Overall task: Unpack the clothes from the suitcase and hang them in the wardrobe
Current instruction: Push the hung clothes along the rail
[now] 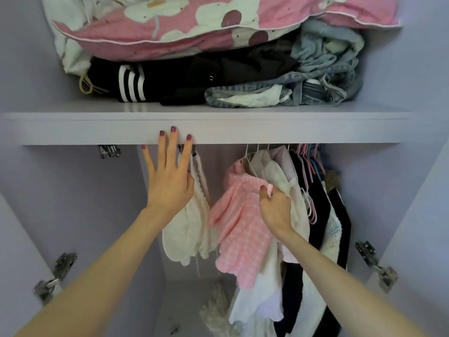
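The right hand (275, 205) is gripping the pink top (239, 224) at its shoulder; the left hand (170, 176) is lying flat-fingered on the shelf edge (291, 131) — steadying while the top is being straightened on its hanger.

we see a pale lilac shelf (243, 128) under a pink quilt (194, 27) with white flowers, a black garment (136, 86) with white stripes, faded blue denim (328, 76), a pink-and-white checked top (240, 229), a cream garment (184, 234) and maroon-painted nails (173, 129).
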The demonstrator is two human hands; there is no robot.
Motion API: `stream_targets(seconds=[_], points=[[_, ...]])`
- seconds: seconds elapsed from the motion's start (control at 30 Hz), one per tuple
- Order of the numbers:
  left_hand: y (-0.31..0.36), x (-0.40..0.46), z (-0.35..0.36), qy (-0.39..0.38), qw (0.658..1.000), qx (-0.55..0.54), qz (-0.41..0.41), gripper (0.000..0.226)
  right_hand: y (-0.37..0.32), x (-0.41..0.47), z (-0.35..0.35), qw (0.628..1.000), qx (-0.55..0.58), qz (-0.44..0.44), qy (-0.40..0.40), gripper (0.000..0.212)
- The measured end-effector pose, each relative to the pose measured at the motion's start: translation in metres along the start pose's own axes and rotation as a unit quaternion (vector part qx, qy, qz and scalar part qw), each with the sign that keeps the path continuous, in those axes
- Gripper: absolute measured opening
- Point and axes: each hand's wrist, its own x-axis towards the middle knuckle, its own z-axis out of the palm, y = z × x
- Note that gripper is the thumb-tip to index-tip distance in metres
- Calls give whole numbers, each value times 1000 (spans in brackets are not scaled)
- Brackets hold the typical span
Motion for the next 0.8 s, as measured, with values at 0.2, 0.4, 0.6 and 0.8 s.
stream_targets(seconds=[0.2, 0.4, 0.6, 0.8], points=[[-15, 1, 7, 41, 997, 45, 41, 82, 9, -6, 5, 999, 18, -18, 28, 43], [-18, 4, 15, 65, 996, 37, 45, 72, 9, 0, 3, 997, 45, -23, 62, 46], [-15, 2, 14, 55, 997, 32, 43, 73, -4, 31, 15, 997, -66, 40, 17, 41], [2, -3, 4, 12, 1000, 7, -2, 80, 11, 36, 36, 973, -174, 87, -122, 44]])
